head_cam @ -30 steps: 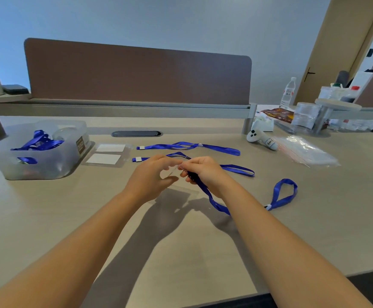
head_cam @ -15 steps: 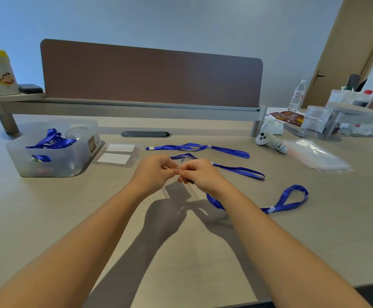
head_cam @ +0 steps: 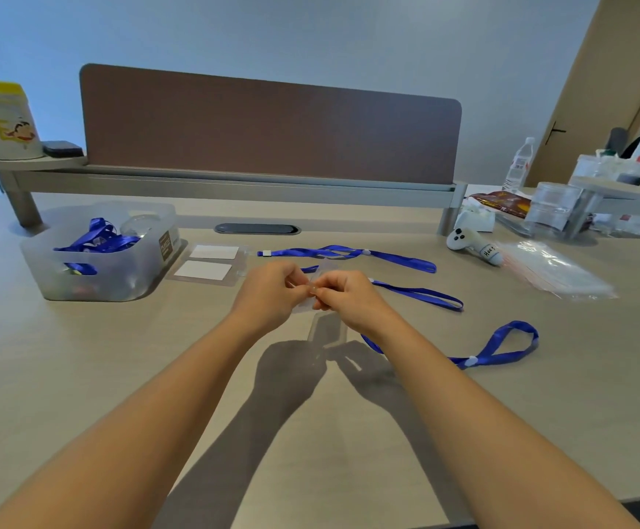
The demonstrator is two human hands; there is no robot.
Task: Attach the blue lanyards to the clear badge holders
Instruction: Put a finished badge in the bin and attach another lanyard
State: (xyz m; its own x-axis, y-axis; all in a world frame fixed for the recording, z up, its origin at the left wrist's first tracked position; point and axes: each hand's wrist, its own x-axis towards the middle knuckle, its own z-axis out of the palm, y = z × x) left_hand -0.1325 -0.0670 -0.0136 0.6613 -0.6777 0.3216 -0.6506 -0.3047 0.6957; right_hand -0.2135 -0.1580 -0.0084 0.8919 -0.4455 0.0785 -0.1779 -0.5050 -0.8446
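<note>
1. Both hands, left hand (head_cam: 272, 292) and right hand (head_cam: 345, 295), have lifted slightly, pinching a holder (head_cam: 305, 299) together above the desk (head_cam: 81, 357).
2. Right also grips the lanyard (head_cam: 497, 347), trailing right of the holder; clipping looks underway.

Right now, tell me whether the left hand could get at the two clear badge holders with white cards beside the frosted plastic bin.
Probably yes. The two clear badge holders lie uncovered just left of the left hand, with bare desk between. But that hand is pinching another clear holder.
</note>
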